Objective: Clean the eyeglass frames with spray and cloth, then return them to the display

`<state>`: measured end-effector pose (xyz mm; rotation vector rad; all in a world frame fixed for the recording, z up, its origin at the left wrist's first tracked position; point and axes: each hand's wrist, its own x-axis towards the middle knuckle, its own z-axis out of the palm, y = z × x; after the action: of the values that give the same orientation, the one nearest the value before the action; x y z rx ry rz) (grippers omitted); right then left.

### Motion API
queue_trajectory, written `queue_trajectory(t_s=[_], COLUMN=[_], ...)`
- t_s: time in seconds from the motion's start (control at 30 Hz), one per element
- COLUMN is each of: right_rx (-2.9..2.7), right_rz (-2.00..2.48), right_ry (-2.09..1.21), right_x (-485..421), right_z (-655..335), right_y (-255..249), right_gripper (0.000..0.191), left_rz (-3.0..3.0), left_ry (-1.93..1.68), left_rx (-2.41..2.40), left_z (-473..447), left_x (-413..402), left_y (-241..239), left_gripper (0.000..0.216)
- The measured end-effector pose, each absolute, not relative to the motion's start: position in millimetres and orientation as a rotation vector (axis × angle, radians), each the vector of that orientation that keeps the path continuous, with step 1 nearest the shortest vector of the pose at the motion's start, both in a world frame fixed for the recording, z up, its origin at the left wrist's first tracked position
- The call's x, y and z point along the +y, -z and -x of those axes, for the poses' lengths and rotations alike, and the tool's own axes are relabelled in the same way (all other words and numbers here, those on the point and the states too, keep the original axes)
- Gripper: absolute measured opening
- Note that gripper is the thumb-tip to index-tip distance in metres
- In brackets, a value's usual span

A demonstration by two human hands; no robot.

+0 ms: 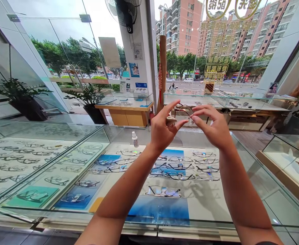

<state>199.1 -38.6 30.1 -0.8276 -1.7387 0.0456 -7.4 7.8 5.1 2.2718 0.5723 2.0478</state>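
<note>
A pair of thin-rimmed eyeglasses [186, 110] is raised above the glass display case, between my two hands. My left hand [161, 129] grips one side, index finger at the top rim and thumb lower down. Tucked in its curled fingers is a small pale bundle [171, 120] that looks like a cloth. On the other side, my right hand [212, 126] pinches the eyeglasses between thumb and fingers. Part of the frame is hidden by the fingers, and its temples are hard to make out.
Below my arms, the glass display case [205, 211] holds several rows of eyeglasses [180, 166]. A small white bottle [135, 139] stands near its far edge. Another case [287, 166] is at the right. Potted plants [94, 112] and further counters [129, 115] line the windows.
</note>
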Motion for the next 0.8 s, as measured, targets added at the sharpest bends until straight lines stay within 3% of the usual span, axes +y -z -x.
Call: queue_trajectory(t_s=[0.43,0.8], right_rx=[-1.861,-1.754], right_rz=[0.789,0.797], right_ry=[-0.248,-0.423], right_x=[-44,-41], right_z=[-214,-213], right_y=[-36,-33], right_gripper=[0.019,0.018], left_rz=[-2.252,-1.868], left_ry=[-1.899,-1.664], left_rx=[0.603,0.585], left_z=[13,1], left_x=[0,3], left_y=[-14,-13], left_gripper=[0.077,0.049])
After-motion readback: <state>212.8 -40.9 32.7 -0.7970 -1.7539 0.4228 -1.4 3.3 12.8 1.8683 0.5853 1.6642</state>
